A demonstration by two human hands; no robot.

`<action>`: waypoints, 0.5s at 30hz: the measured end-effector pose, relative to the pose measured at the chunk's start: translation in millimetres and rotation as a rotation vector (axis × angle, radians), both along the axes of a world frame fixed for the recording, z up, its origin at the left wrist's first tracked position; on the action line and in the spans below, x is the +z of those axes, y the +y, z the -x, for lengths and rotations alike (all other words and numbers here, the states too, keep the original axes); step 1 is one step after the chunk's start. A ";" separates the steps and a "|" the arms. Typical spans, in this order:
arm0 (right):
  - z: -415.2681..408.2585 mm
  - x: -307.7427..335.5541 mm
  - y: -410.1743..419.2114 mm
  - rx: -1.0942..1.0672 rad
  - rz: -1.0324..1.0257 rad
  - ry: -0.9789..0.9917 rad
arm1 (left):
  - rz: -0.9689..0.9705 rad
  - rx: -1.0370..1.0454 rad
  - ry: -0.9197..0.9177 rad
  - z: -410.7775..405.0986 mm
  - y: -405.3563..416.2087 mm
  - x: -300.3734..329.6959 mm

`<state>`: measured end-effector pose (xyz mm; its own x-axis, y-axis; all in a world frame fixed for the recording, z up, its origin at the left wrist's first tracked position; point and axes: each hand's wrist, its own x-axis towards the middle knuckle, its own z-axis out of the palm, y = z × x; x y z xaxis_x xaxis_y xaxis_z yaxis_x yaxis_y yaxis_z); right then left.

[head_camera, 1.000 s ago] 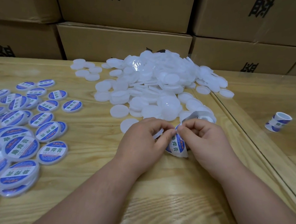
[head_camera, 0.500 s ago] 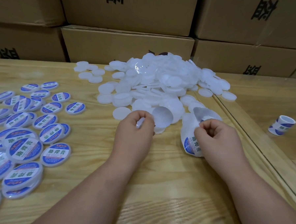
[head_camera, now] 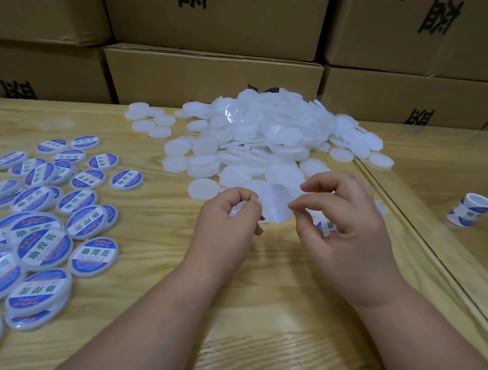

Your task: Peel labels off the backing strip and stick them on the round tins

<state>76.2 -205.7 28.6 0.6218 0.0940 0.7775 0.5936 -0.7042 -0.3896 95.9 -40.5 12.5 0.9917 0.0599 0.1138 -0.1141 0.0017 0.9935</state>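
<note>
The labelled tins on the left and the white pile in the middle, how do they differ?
The labelled tins carry blue and white printed labels; the plain white tins are bare. The labelled tins lie spread mostly flat, a few overlapping, while the plain white tins are heaped in a mound, some tilted. The labelled tins sit nearer the person; the plain ones reach back to the cardboard boxes. Both are round, shallow and on the wooden table.

Evenly and softly lit from overhead, faint shadows only, mild glare on the glass sheet [head_camera: 460, 193] at right, wide-angle bowing at edges, slightly soft throughout.
</note>
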 end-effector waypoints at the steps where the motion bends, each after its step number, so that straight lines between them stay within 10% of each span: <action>1: -0.2 -0.3 -0.5 -0.003 -0.005 0.011 | -0.003 -0.005 0.002 0.2 0.0 0.0; 10: 2.0 2.0 -0.4 -0.010 -0.075 0.135 | 0.043 -0.084 -0.009 0.2 2.6 3.4; 15: 9.5 5.4 6.6 0.007 -0.388 0.189 | 0.454 -0.224 0.051 0.4 9.3 8.5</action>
